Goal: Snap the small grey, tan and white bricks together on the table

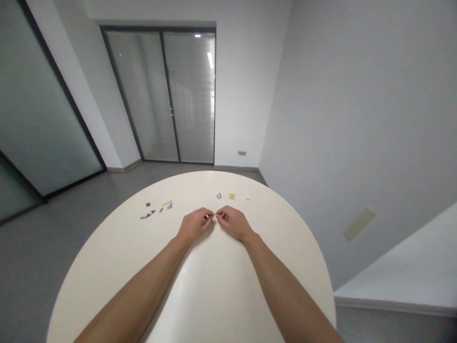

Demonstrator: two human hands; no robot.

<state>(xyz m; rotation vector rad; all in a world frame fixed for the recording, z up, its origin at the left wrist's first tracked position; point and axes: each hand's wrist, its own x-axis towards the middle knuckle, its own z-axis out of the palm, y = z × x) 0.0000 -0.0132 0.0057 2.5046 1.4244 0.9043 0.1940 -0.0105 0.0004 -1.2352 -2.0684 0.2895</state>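
Observation:
My left hand (195,225) and my right hand (233,223) meet above the middle of the round white table (210,295). Thumb and fingers of each are pinched together, and the two sets of fingertips almost touch. Between them shows a speck of something pale, too small to name and mostly covered by the fingers. Just beyond my right hand lie two small grey strips (219,196), a tan square piece (232,196) and some whitish bits (245,198).
Several small flat pieces are scattered left of my hands, among them a dark square (147,205), a yellow strip (167,203) and a grey piece (144,217). A wall (357,119) stands to the right; a glass door (189,105) is behind the table.

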